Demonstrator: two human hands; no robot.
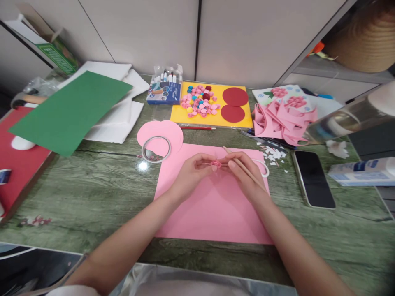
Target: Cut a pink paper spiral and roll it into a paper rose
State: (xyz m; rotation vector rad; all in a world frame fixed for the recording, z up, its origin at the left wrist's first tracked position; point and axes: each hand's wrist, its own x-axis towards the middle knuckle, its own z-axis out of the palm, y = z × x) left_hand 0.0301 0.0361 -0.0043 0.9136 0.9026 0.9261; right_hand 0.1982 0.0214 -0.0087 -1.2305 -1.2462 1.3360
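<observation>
Between the fingertips of both hands is a small pink paper coil (216, 164), partly hidden by the fingers. My left hand (197, 168) pinches its left side. At its right side, the fingers of my right hand (242, 170) are closed on the coil, and a thin wooden stick (251, 174) lies slanting across that hand. Beneath both hands lies a large pink sheet (212, 213). A white ring of tape (262, 167) rests at the sheet's right edge, partly behind my right hand.
Pink circles (160, 133) and a tape roll (156, 160) lie left of the sheet. Behind it, a yellow sheet (216, 121) bears many coloured coils and red circles (235, 96). A phone (314, 179), pink scraps (284, 119) and a bottle (364, 170) are at right.
</observation>
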